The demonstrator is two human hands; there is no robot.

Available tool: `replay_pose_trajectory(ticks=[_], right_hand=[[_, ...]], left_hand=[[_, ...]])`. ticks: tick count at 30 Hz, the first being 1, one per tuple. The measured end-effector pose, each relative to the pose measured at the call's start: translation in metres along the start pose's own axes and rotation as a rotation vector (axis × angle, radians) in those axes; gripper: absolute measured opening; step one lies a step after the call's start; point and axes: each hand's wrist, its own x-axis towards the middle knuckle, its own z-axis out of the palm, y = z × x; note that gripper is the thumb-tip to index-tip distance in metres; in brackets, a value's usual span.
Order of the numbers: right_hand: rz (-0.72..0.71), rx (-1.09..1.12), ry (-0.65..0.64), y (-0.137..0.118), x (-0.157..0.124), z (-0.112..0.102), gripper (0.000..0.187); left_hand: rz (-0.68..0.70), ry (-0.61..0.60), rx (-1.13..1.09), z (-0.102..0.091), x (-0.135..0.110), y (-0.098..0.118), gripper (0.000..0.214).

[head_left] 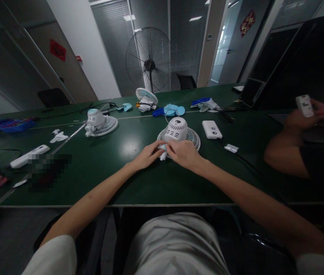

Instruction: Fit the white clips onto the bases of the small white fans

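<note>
A small white fan (176,130) lies grille-down on the green table in front of me, its vented motor housing facing up. Both my hands meet at the near side of this fan, around its white clip or neck part (163,154). My left hand (147,154) has its fingers closed on that part from the left. From the right, my right hand (185,153) pinches the same part, thumb and fingers together. A light blue bit shows between my fingertips. The fingers hide most of the clip's detail.
Two similar fans stand farther off, one to the left (95,122) and one at the back (147,100). A white power bank (212,130) lies right of my fan. A white power strip (30,156) is at left. At right, another person's hand holds a phone (304,105).
</note>
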Motion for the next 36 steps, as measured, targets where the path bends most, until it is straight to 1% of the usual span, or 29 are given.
replay_pose_trajectory(ticks=[3, 6, 9, 11, 14, 16, 26, 32, 36], right_hand=[[-0.027, 0.028, 0.009, 0.006, -0.002, -0.002, 0.034], [-0.153, 0.082, 0.033, 0.020, -0.006, -0.002, 0.034], [-0.288, 0.105, 0.050, 0.036, -0.008, 0.001, 0.039], [-0.342, 0.086, 0.085, 0.043, -0.008, 0.005, 0.042], [-0.387, 0.048, 0.131, 0.046, -0.007, 0.011, 0.044], [-0.386, 0.039, 0.148, 0.044, -0.007, 0.013, 0.042], [-0.274, 0.060, 0.209, 0.032, -0.008, 0.013, 0.035], [-0.157, 0.107, 0.185, 0.023, -0.008, 0.012, 0.034], [-0.081, 0.163, 0.160, 0.016, -0.005, 0.012, 0.031]], left_hand=[[-0.005, -0.002, -0.002, -0.001, -0.001, 0.001, 0.039], [-0.010, -0.009, -0.015, -0.001, -0.001, 0.002, 0.040], [-0.011, -0.017, -0.032, -0.002, -0.001, 0.003, 0.038], [-0.012, -0.017, -0.034, -0.003, -0.001, 0.004, 0.038], [-0.010, -0.015, -0.028, -0.003, -0.001, 0.004, 0.039], [-0.007, -0.015, -0.025, -0.004, -0.001, 0.004, 0.039], [-0.016, -0.001, -0.026, -0.002, 0.000, 0.003, 0.038], [-0.031, -0.014, -0.050, -0.001, 0.000, 0.005, 0.039], [-0.020, 0.007, -0.012, -0.001, 0.000, 0.003, 0.040]])
